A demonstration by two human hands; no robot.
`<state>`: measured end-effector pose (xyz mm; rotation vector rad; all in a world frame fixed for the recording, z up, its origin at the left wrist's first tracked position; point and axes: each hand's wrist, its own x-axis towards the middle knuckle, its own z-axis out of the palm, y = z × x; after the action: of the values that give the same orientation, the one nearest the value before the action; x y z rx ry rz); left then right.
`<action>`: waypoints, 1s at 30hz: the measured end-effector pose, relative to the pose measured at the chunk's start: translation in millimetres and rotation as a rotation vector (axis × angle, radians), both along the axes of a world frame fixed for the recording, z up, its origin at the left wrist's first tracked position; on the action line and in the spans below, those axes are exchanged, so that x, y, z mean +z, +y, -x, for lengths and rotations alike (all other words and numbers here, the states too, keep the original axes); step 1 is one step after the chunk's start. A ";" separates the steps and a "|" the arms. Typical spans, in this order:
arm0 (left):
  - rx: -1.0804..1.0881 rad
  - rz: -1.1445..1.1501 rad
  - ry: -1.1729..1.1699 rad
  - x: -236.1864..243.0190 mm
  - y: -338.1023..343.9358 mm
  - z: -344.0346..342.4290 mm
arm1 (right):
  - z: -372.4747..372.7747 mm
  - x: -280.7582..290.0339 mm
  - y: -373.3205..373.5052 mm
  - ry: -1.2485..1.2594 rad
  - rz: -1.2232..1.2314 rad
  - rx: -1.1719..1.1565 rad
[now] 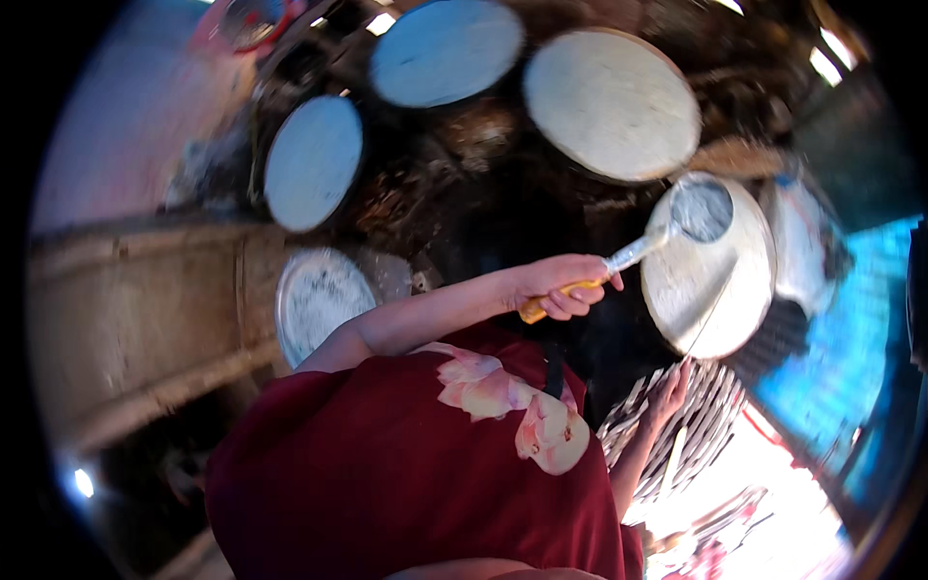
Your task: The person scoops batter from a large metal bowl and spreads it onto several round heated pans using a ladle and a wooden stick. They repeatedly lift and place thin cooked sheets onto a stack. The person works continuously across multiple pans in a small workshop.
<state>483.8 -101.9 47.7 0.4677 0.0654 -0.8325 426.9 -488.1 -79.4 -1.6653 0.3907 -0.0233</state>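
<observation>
**A:** So, any packages, labels or signs?

**B:** None readable. Far left there's a blurred red and white shape [253,21], can't tell what it is. Right edge is a blue surface [851,338], plain, no print I can make out.

**A:** Containers?

**B:** Round flat-topped ones, in an arc. Two bluish-white discs far left [313,162] and far centre [446,50]. A larger cream disc [611,102] far right of those. A speckled white round pan [319,300] near left, beside a wooden ledge [145,300]. On the right, a pale tilted round surface [710,280] coated in a thin whitish layer.

**A:** Hands?

**B:** One hand [561,286] is clenched around the yellow handle of a metal ladle [677,217]. The ladle's bowl sits over the top edge of the pale round surface, whitish liquid in it.

**A:** The other?

**B:** The other hand [669,391] is lower right, fingers spread flat on a woven slatted tray [691,430]. Resting on it, not gripping as far as I can see.

**A:** Which is left, which is right?

**B:** Can't say reliably, the view is rotated. Red garment with a pink flower print [406,474] fills the near centre.

**A:** Between the discs?

**B:** Dark, sooty, blurred. No detail.
</observation>
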 end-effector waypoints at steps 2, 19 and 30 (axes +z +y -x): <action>0.090 -0.019 -0.008 -4.2 -3.6 9.8 | -24.6 -20.5 -29.1 -0.023 0.202 0.270; 0.945 -0.163 0.233 24.5 -26.0 174.1 | -167.3 8.6 69.2 0.451 -0.238 1.192; 1.567 -0.256 0.516 5.9 -10.9 379.3 | -65.1 87.4 280.0 0.666 -0.275 1.793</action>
<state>104.4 -112.8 53.6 0.2927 0.9009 0.6351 492.0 -208.0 8.0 -1.1924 -0.6918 1.8156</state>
